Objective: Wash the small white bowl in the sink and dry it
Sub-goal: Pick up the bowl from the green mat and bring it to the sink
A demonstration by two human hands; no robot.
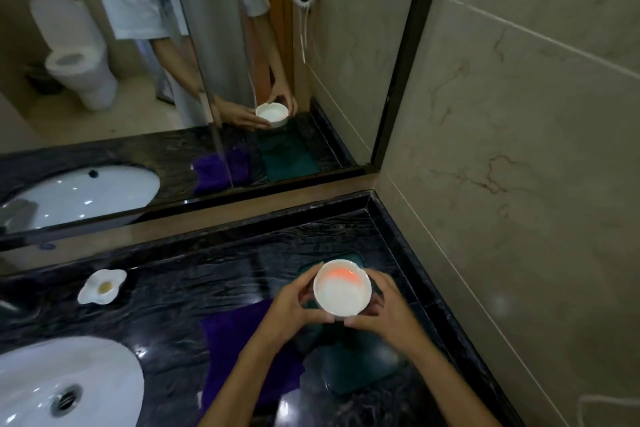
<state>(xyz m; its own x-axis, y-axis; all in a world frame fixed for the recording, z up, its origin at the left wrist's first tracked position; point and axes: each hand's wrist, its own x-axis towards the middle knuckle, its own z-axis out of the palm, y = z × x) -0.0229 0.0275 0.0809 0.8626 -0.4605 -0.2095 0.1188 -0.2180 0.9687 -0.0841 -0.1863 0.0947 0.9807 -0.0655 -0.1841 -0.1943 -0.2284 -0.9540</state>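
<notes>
**Operator:** Where was the bowl relative to your hands?

**Technician:** You held the small white bowl (342, 288) between both hands, above the dark marble counter (214, 274), well to the right of the sink (65, 388). Your left hand (294, 305) gripped its left side, fingers curled round the wall. Your right hand (384, 305) gripped the right side in the same manner.

**Operator:** How did it sit?

**Technician:** It sat upright, opening toward you, with an orange-red glow on the far inner wall. A teal cloth (360, 371) lay directly beneath your hands; a purple cloth (239, 354) lay just left of it. A flower-shaped white dish (101, 286) rested on the counter, behind the sink.
</notes>
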